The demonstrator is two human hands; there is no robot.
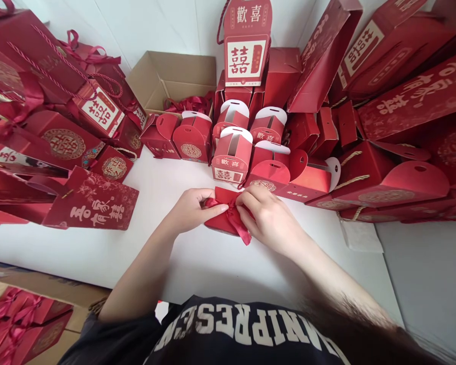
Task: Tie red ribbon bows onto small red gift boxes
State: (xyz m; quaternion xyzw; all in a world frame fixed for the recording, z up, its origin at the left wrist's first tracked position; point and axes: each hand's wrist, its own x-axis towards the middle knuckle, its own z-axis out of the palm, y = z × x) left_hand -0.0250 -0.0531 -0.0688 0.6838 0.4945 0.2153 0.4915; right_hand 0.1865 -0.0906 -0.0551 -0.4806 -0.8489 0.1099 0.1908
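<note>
A small red gift box (219, 224) lies on the white table in front of me, with a shiny red ribbon (240, 228) across its top. My left hand (193, 209) is at the box's left side, thumb pressed on the ribbon near the middle. From the right, my right hand (264, 215) pinches the ribbon at the centre with curled fingers. One ribbon tail hangs down toward me beneath the right fingers. Whether the ribbon is knotted under my fingertips is hidden. Just behind stands an open-topped red box (231, 154) with white flaps.
Several small red boxes (192, 139) stand in a cluster behind. A cardboard carton (148, 76) at the back holds red ribbons (190, 104). Larger red boxes crowd the left (53, 137) and right (395, 177). Ribboned boxes (41, 329) sit in a carton at lower left.
</note>
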